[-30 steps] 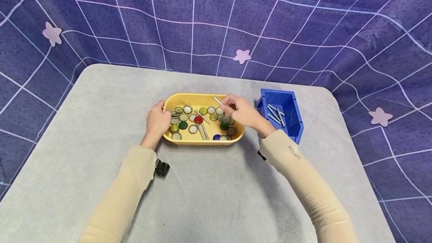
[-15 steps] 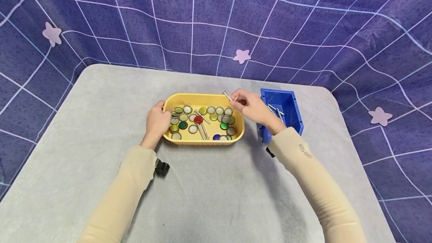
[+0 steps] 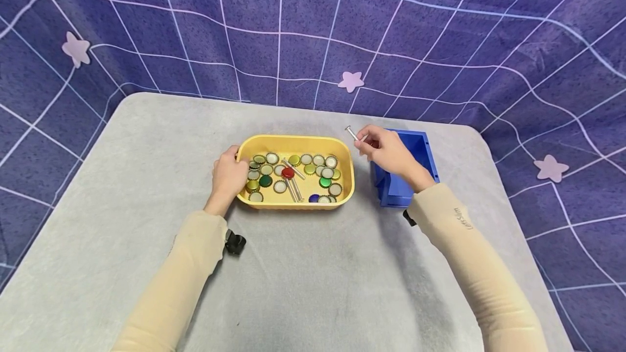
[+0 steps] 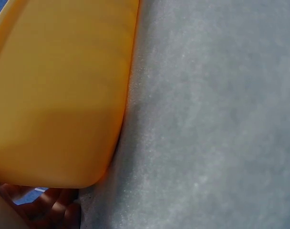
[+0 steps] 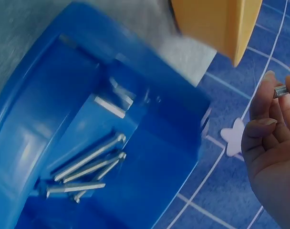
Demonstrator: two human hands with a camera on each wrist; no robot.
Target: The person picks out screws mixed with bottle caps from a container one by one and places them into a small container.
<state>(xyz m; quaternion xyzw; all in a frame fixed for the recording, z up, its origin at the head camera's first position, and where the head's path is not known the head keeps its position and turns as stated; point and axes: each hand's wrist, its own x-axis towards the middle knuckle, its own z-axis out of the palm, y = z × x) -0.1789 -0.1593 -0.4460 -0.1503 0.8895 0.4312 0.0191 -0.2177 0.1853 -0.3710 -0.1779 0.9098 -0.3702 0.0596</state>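
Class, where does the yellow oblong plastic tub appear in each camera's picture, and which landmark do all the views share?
Head: the yellow oblong plastic tub lies near the middle.
Left wrist: its outer side fills the upper left.
Right wrist: one end shows at the top, right of centre.
Shared landmark: the grey fabric-covered tabletop.

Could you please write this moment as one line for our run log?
left hand: holds end of yellow tub | right hand: pinches bolt near blue bin | tub: bottle caps, loose bolts | bin: more bolts
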